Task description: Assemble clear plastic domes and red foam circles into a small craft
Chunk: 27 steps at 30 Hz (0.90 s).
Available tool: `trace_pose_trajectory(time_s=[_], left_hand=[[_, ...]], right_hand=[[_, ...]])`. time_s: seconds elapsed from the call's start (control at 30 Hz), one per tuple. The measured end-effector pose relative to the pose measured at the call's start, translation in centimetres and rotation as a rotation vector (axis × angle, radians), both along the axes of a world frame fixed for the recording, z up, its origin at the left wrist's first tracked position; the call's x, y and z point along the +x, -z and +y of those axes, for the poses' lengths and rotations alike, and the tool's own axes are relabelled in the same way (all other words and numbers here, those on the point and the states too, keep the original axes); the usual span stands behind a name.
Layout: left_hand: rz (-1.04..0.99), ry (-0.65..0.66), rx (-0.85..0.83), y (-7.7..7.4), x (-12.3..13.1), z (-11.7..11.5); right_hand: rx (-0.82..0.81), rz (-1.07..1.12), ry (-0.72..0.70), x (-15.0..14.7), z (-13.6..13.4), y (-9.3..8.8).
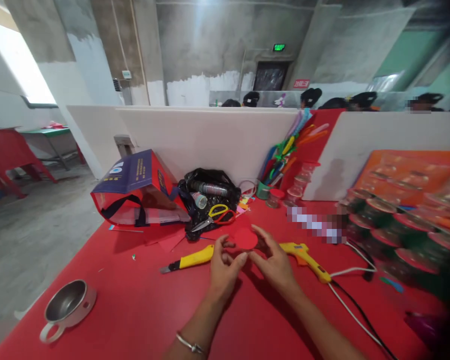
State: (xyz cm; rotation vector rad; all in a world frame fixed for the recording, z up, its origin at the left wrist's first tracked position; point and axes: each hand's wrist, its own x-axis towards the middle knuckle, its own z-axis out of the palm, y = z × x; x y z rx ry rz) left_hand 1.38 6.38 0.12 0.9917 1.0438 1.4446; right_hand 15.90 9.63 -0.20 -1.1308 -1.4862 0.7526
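Observation:
A flat round red disc point(246, 239) is held up over the red table, its lower edge between both thumbs. My left hand point(227, 260) grips it from the left with curled fingers, a bracelet on that wrist. On the other side my right hand point(272, 257) closes on its right edge. Whether the disc is a jar lid or cut card I cannot tell. A yellow utility knife point(191, 258) lies just left of my left hand. Partly behind my right hand rests a yellow glue gun point(311, 262). Yellow-and-red-handled scissors point(215, 218) lie beyond the hands.
A metal cup point(69, 307) stands at the front left. Behind are a blue-and-red gift bag point(135, 187), a black plastic bag point(210, 180) and pipe cleaners point(285, 147). Stacked clear jars point(390, 225) fill the right; cables point(354, 305) cross the table point(135, 320). People sit beyond the white partition point(195, 140).

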Motion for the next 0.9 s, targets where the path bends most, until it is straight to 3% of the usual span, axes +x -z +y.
trace_pose_trajectory(time_s=[0.13,0.27,0.57,0.9], left_hand=[[0.045,0.122,0.045,-0.6,0.3,-0.5],[-0.009,0.197,0.067,-0.9,0.7,-0.9],[0.105,0.112,0.082,-0.6,0.7,-0.9],[0.316,0.031,0.035,-1.0,0.8,-1.3]], right_hand=[[0.034,-0.004,0.043,0.0,-2.6,1.5],[0.090,-0.049,0.050,-0.3,-3.4,2.0],[0.122,-0.254,0.035,-0.3,-3.6,1.9],[0.225,-0.337,0.011,-0.4,-3.5,2.0]])
